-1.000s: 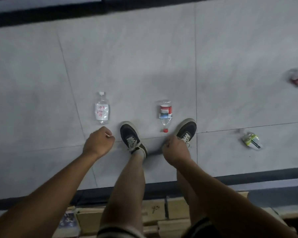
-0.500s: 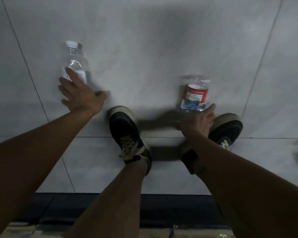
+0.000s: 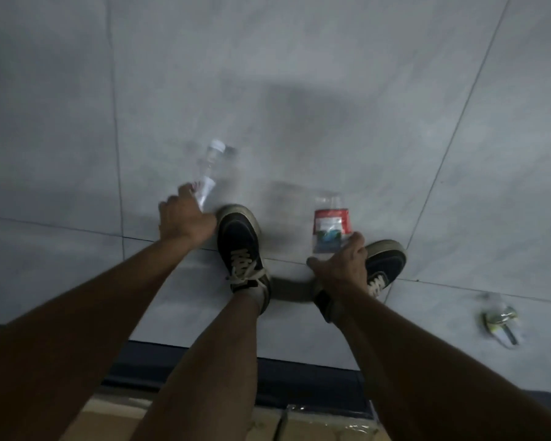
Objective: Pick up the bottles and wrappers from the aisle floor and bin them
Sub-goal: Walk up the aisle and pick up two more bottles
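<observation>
Bottles blurred: left hand grips clear bottle, right hand grips red-labelled bottle

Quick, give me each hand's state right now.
Left hand: fingers curled round the white-capped bottle, gripping it.
Right hand: fingers curled round the red-labelled bottle, gripping its lower end.

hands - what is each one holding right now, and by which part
The left hand grips the white-capped bottle round its lower body. The right hand grips the red-labelled bottle at the end nearest the person; which end that is stays hidden.
</observation>
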Action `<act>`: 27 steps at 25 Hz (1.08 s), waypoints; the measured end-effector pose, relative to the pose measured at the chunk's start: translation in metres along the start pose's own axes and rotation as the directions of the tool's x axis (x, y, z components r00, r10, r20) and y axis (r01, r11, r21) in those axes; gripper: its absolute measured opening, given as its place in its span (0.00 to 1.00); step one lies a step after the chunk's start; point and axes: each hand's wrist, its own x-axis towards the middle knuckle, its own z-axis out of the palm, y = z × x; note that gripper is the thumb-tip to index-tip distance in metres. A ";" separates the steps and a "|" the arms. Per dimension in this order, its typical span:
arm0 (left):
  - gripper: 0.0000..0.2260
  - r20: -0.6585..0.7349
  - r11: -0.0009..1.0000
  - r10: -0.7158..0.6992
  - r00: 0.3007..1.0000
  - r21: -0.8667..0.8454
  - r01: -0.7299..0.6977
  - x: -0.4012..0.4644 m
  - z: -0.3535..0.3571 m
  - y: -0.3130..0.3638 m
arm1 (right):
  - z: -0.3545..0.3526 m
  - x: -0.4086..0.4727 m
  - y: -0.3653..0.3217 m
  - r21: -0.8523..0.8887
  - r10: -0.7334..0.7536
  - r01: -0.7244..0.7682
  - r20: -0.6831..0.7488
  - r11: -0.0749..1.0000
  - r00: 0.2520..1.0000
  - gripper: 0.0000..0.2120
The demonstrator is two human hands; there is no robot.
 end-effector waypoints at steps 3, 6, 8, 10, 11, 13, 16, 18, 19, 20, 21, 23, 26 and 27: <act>0.28 0.138 0.977 -0.047 0.989 -0.200 0.075 -0.088 -0.051 0.009 | -0.048 -0.080 -0.016 -0.109 -0.051 0.063 0.105 0.992 0.993 0.46; 0.30 0.166 0.969 0.044 0.985 -0.248 -0.001 -0.178 -0.127 0.011 | -0.105 -0.164 -0.037 -0.228 -0.112 0.159 0.206 0.961 0.972 0.45; 0.30 0.145 0.961 0.099 0.985 -0.270 -0.057 -0.240 -0.183 0.005 | -0.145 -0.229 -0.058 -0.327 -0.176 0.242 0.219 0.914 0.960 0.44; 0.29 0.142 0.952 0.129 0.981 -0.295 -0.082 -0.298 -0.233 -0.002 | -0.185 -0.294 -0.083 -0.400 -0.256 0.323 0.214 0.857 0.943 0.45; 0.30 0.131 0.948 0.138 0.982 -0.304 -0.093 -0.325 -0.258 -0.008 | -0.203 -0.327 -0.096 -0.419 -0.295 0.361 0.215 0.833 0.931 0.46; 0.32 0.077 0.935 0.137 0.988 -0.339 -0.103 -0.374 -0.304 -0.025 | -0.235 -0.391 -0.120 -0.439 -0.352 0.419 0.228 0.795 0.908 0.47; 0.33 -0.025 0.875 0.118 0.993 -0.469 -0.116 -0.436 -0.356 -0.051 | -0.267 -0.471 -0.143 -0.443 -0.433 0.488 0.227 0.752 0.872 0.51; 0.35 -0.076 0.807 0.101 0.992 -0.577 -0.126 -0.471 -0.378 -0.073 | -0.280 -0.516 -0.157 -0.451 -0.484 0.518 0.200 0.726 0.852 0.53; 0.36 -0.094 0.787 0.091 0.991 -0.603 -0.129 -0.484 -0.384 -0.085 | -0.284 -0.536 -0.164 -0.460 -0.504 0.532 0.195 0.711 0.841 0.52; 0.38 -0.106 0.775 0.086 0.991 -0.618 -0.133 -0.496 -0.389 -0.097 | -0.288 -0.554 -0.171 -0.469 -0.527 0.551 0.196 0.690 0.827 0.52; 0.38 -0.109 0.761 0.076 0.991 -0.636 -0.128 -0.506 -0.394 -0.110 | -0.290 -0.572 -0.179 -0.483 -0.554 0.570 0.195 0.665 0.810 0.51; 0.35 -0.092 0.740 0.047 0.995 -0.665 -0.096 -0.521 -0.405 -0.143 | -0.288 -0.605 -0.197 -0.499 -0.610 0.598 0.163 0.627 0.775 0.50; 0.29 -0.081 0.732 -0.013 0.997 -0.680 -0.045 -0.531 -0.425 -0.187 | -0.279 -0.638 -0.229 -0.486 -0.672 0.638 0.132 0.597 0.729 0.44; 0.30 -0.086 0.725 -0.025 0.996 -0.687 -0.041 -0.533 -0.431 -0.199 | -0.275 -0.646 -0.239 -0.481 -0.681 0.650 0.139 0.588 0.719 0.43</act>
